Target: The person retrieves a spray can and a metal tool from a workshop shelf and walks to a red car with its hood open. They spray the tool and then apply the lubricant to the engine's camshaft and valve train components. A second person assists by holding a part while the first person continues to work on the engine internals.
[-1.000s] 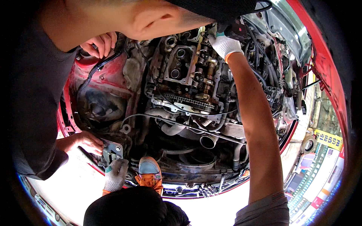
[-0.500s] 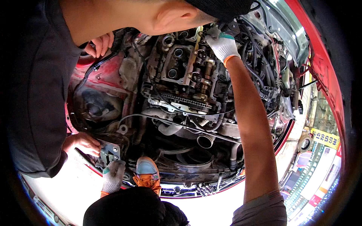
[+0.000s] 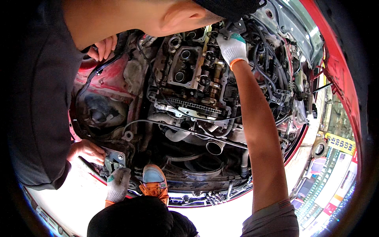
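Observation:
My right hand (image 3: pixel 233 47), in a white knit glove with a green patch and orange cuff, reaches to the far end of the uncovered engine (image 3: pixel 189 73). Its fingers are curled beside the camshaft (image 3: pixel 209 65) and a dark metal bracket (image 3: pixel 238 27); what they grip is partly hidden. My gloved left hand (image 3: pixel 118 184) is closed at the front edge of the engine bay, against a grey metal latch plate (image 3: pixel 115 158). Whatever lies inside its fingers cannot be seen. A co-worker's bare hand (image 3: pixel 87 151) rests on the other side of that plate.
The co-worker leans in from the left, another hand (image 3: pixel 104 48) by the red fender. My shoe (image 3: pixel 154 181) with orange laces stands on the front panel. A timing chain (image 3: pixel 193 104) and a cable (image 3: pixel 185 128) cross the bay. The raised red hood (image 3: pixel 339 71) is at right.
My right hand and forearm have shifted slightly left, with the glove still at the engine's far end. My left hand and the co-worker's hands have stayed in place.

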Demonstrator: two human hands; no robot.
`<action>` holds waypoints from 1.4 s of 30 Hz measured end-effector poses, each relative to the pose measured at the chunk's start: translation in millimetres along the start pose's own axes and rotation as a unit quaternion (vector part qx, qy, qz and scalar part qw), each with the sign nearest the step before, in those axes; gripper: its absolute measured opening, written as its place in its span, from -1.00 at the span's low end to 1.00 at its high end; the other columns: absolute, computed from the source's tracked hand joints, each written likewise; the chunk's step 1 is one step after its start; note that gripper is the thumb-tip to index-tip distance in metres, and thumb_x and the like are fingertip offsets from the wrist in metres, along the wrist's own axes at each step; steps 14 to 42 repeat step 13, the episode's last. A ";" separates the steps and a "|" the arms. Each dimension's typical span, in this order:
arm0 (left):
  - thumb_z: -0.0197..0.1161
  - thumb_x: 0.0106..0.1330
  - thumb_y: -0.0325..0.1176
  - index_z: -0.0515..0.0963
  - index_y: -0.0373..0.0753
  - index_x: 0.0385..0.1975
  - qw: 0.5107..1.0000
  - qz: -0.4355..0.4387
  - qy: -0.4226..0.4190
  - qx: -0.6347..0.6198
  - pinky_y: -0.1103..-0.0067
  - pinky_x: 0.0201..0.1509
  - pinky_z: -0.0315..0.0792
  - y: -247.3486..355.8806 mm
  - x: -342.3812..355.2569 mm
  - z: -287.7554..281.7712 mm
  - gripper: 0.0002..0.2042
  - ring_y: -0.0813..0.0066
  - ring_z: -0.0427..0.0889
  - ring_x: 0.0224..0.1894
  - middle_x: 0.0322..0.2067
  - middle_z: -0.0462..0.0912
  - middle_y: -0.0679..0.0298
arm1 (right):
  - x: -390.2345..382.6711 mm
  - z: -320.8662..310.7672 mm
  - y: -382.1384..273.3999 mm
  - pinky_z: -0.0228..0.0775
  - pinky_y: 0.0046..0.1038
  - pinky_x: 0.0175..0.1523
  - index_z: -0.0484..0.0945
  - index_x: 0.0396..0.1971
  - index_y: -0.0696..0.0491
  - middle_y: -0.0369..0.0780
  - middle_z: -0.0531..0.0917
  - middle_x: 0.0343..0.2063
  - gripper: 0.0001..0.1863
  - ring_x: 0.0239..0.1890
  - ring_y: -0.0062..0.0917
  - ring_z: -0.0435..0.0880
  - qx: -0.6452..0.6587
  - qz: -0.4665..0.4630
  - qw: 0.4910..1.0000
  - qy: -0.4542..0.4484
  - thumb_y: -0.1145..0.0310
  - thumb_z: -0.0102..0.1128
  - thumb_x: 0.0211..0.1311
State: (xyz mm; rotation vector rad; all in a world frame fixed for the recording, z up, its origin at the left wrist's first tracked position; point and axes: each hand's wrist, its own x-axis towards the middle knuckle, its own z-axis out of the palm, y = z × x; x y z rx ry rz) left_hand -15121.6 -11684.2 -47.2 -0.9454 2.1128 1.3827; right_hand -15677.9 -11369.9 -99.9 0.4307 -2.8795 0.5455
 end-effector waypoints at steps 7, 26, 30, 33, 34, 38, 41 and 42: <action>0.19 0.45 -0.39 0.66 -0.38 -0.16 1.000 0.016 0.008 -0.018 0.42 -0.15 0.53 -18.8 2.3 7.0 -0.81 0.26 0.68 -0.27 -0.33 0.70 0.07 | -2.7 1.2 -16.9 0.59 -0.17 -0.04 0.70 -0.21 0.13 0.05 0.76 -0.21 -0.64 -0.13 -0.05 0.75 0.007 0.088 0.996 -0.009 0.10 0.26 0.30; 0.19 0.45 -0.39 0.67 -0.36 -0.15 1.000 -0.009 0.002 -0.025 0.40 -0.09 0.54 -13.0 3.7 3.5 -0.81 0.19 0.70 -0.22 -0.28 0.72 0.04 | -17.2 1.7 -19.1 0.59 -0.19 0.04 0.67 0.00 0.11 0.08 0.75 -0.15 -0.62 -0.05 -0.07 0.76 0.154 0.047 0.984 0.078 0.23 0.36 0.26; 0.19 0.45 -0.39 0.67 -0.36 -0.15 1.000 -0.009 0.002 -0.025 0.40 -0.09 0.54 -13.0 3.7 3.5 -0.81 0.19 0.70 -0.22 -0.28 0.72 0.04 | -17.2 1.7 -19.1 0.59 -0.19 0.04 0.67 0.00 0.11 0.08 0.75 -0.15 -0.62 -0.05 -0.07 0.76 0.154 0.047 0.984 0.078 0.23 0.36 0.26; 0.19 0.45 -0.39 0.67 -0.36 -0.15 1.000 -0.009 0.002 -0.025 0.40 -0.09 0.54 -13.0 3.7 3.5 -0.81 0.19 0.70 -0.22 -0.28 0.72 0.04 | -17.2 1.7 -19.1 0.59 -0.19 0.04 0.67 0.00 0.11 0.08 0.75 -0.15 -0.62 -0.05 -0.07 0.76 0.154 0.047 0.984 0.078 0.23 0.36 0.26; 0.19 0.45 -0.39 0.67 -0.36 -0.15 1.000 -0.009 0.002 -0.025 0.40 -0.09 0.54 -13.0 3.7 3.5 -0.81 0.19 0.70 -0.22 -0.28 0.72 0.04 | -17.2 1.7 -19.1 0.59 -0.19 0.04 0.67 0.00 0.11 0.08 0.75 -0.15 -0.62 -0.05 -0.07 0.76 0.154 0.047 0.984 0.078 0.23 0.36 0.26; 0.19 0.45 -0.39 0.67 -0.36 -0.15 1.000 -0.009 0.002 -0.025 0.40 -0.09 0.54 -13.0 3.7 3.5 -0.81 0.19 0.70 -0.22 -0.28 0.72 0.04 | -17.2 1.7 -19.1 0.59 -0.19 0.04 0.67 0.00 0.11 0.08 0.75 -0.15 -0.62 -0.05 -0.07 0.76 0.154 0.047 0.984 0.078 0.23 0.36 0.26; 0.19 0.45 -0.39 0.67 -0.36 -0.15 1.000 -0.009 0.002 -0.025 0.40 -0.09 0.54 -13.0 3.7 3.5 -0.81 0.19 0.70 -0.22 -0.28 0.72 0.04 | -17.2 1.7 -19.1 0.59 -0.19 0.04 0.67 0.00 0.11 0.08 0.75 -0.15 -0.62 -0.05 -0.07 0.76 0.154 0.047 0.984 0.078 0.23 0.36 0.26; 0.19 0.45 -0.39 0.67 -0.36 -0.15 1.000 -0.009 0.002 -0.025 0.40 -0.09 0.54 -13.0 3.7 3.5 -0.81 0.19 0.70 -0.22 -0.28 0.72 0.04 | -17.2 1.7 -19.1 0.59 -0.19 0.04 0.67 0.00 0.11 0.08 0.75 -0.15 -0.62 -0.05 -0.07 0.76 0.154 0.047 0.984 0.078 0.23 0.36 0.26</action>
